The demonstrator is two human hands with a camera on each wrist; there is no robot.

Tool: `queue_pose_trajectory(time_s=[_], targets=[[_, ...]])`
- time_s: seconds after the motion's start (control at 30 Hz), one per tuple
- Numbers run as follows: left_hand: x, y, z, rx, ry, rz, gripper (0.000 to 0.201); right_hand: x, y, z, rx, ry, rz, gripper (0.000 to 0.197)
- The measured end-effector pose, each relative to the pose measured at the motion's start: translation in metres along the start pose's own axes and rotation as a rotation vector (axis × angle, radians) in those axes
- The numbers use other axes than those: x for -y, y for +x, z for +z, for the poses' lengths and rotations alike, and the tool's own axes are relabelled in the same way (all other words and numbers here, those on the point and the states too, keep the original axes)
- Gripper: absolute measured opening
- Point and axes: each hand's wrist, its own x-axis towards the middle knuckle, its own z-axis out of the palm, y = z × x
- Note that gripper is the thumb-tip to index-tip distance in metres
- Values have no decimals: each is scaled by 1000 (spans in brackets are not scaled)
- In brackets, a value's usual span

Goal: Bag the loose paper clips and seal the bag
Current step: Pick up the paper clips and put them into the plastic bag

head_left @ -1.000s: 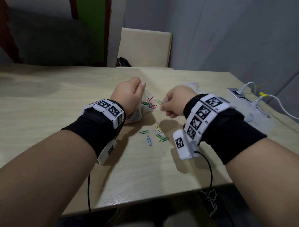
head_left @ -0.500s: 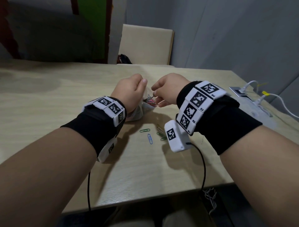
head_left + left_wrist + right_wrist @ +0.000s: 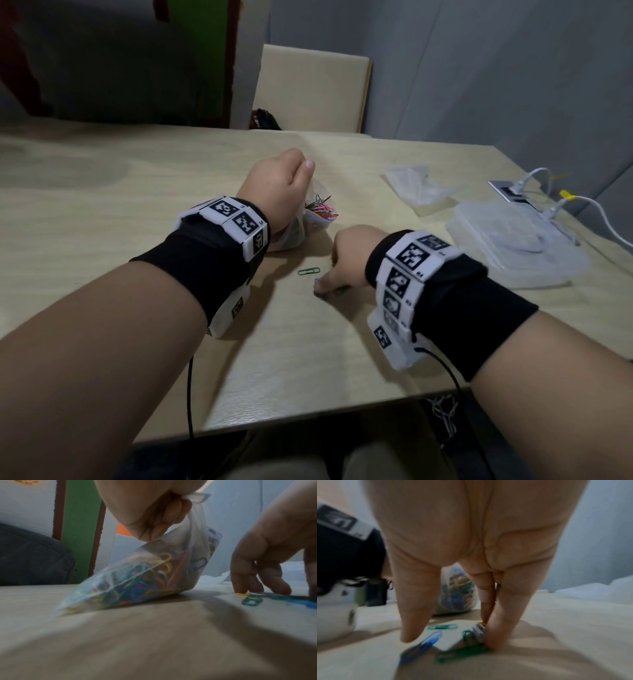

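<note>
A clear plastic bag full of coloured paper clips rests tilted on the table. My left hand grips its top edge. My right hand reaches down to the table just right of the bag, thumb and straight fingers spread over the loose clips. Its fingertips touch a green clip and a small yellow and white cluster. A blue clip lies by the thumb. Another green clip lies free to the left.
A clear lidded plastic box sits to the right, with a crumpled clear bag behind it. A table socket with white cables is at the far right. A chair stands beyond the table's far edge.
My right hand has come away from the bag's mouth and dropped back and down onto the loose clips. My left hand keeps its hold on the bag in the same place.
</note>
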Motion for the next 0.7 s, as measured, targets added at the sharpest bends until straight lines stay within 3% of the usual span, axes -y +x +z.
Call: queue_pose_trajectory(time_s=[0.3,0.7], targets=[[0,0,0,18,-2,-28,27,14,7,1,-65,-128,-123,30],[-1,0,-1,24,-1,-9,30,-9,12,7,-191,109,5,28]])
